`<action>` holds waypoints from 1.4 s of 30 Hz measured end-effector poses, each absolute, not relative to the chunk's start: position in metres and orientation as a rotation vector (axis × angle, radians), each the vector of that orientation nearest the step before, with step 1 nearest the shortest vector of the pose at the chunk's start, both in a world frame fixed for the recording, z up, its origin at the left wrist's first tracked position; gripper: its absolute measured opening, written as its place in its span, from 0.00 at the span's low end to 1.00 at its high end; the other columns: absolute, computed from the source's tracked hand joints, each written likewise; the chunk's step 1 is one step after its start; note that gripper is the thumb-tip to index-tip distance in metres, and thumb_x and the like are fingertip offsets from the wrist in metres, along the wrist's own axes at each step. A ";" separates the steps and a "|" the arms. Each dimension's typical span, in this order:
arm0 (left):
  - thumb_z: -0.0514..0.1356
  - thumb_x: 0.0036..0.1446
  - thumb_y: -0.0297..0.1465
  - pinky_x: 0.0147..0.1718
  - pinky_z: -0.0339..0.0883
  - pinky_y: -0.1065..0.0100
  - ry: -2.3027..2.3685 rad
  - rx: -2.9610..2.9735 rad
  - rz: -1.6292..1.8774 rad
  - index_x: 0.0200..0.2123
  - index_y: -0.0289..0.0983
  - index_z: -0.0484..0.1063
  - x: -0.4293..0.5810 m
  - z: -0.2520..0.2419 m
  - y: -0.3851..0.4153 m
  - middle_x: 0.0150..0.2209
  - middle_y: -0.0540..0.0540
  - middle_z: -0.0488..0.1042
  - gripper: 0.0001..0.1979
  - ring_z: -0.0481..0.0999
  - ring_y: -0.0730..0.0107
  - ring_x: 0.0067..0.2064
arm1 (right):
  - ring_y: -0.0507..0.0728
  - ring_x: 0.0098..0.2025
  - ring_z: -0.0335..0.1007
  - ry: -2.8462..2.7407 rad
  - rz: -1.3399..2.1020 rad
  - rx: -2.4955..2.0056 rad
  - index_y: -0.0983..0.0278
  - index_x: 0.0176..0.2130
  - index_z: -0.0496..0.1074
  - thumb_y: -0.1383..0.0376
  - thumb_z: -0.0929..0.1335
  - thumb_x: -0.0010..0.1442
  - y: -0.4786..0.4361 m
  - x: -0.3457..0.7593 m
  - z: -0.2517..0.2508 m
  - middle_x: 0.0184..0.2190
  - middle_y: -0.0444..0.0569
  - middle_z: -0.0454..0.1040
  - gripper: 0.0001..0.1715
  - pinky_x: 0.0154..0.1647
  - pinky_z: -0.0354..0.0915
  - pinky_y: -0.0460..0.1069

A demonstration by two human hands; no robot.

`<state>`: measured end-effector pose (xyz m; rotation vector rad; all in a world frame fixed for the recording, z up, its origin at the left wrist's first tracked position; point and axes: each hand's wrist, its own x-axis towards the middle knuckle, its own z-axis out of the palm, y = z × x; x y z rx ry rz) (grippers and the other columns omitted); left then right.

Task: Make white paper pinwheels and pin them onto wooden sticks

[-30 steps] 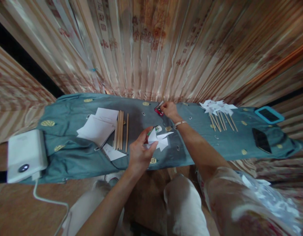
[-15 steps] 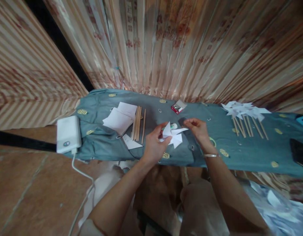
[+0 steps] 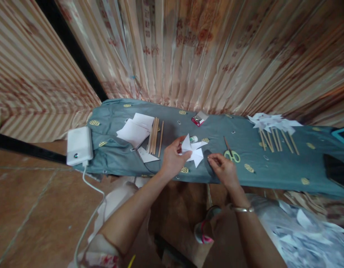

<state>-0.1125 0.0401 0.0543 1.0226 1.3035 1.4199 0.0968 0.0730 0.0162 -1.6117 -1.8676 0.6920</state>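
Observation:
My left hand (image 3: 174,154) pinches a folded white paper pinwheel (image 3: 198,154) at its centre, thumb on top, the pointed blades fanning out to the right. To the right of it, just apart, my right hand (image 3: 220,166) has thumb and fingertips pressed together; whatever is between them is too small to make out. Behind the pinwheel lies a glue stick (image 3: 193,139), partly hidden. Green-handled scissors (image 3: 232,155) lie beyond my right hand, and a small red open box (image 3: 198,119) with tiny shiny pieces sits at the back.
On the cloth-covered table (image 3: 172,175), white paper sheets (image 3: 134,132) and several wooden sticks (image 3: 154,137) lie left. Finished pinwheels on sticks (image 3: 275,124) lie right, near a dark phone (image 3: 336,171). A white power bank (image 3: 79,145) with a cable stands at the left end.
My right hand has moved down and toward me, uncovering the scissors. The left hand keeps its hold on the pinwheel. The view has shifted slightly.

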 end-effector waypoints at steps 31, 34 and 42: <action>0.69 0.36 0.33 0.41 0.74 0.63 1.295 1.001 1.440 0.48 0.32 0.73 -0.080 0.056 0.065 0.39 0.44 0.81 0.31 0.80 0.61 0.39 | 0.58 0.46 0.73 -2.294 0.333 -1.597 0.65 0.44 0.78 0.73 0.62 0.63 0.079 0.090 0.015 0.44 0.54 0.78 0.16 0.52 0.66 0.50; 0.70 0.36 0.34 0.41 0.74 0.63 1.300 1.002 1.442 0.48 0.32 0.73 -0.080 0.056 0.064 0.39 0.44 0.81 0.32 0.80 0.61 0.38 | 0.58 0.48 0.72 -2.287 0.323 -1.621 0.65 0.47 0.76 0.73 0.62 0.63 0.076 0.088 0.018 0.45 0.55 0.78 0.17 0.53 0.65 0.51; 0.70 0.36 0.33 0.41 0.74 0.62 1.298 0.992 1.457 0.49 0.32 0.74 -0.082 0.056 0.061 0.39 0.44 0.81 0.32 0.80 0.62 0.38 | 0.62 0.46 0.72 -2.273 0.292 -1.691 0.67 0.45 0.77 0.71 0.59 0.65 0.075 0.083 0.023 0.42 0.58 0.79 0.18 0.51 0.66 0.52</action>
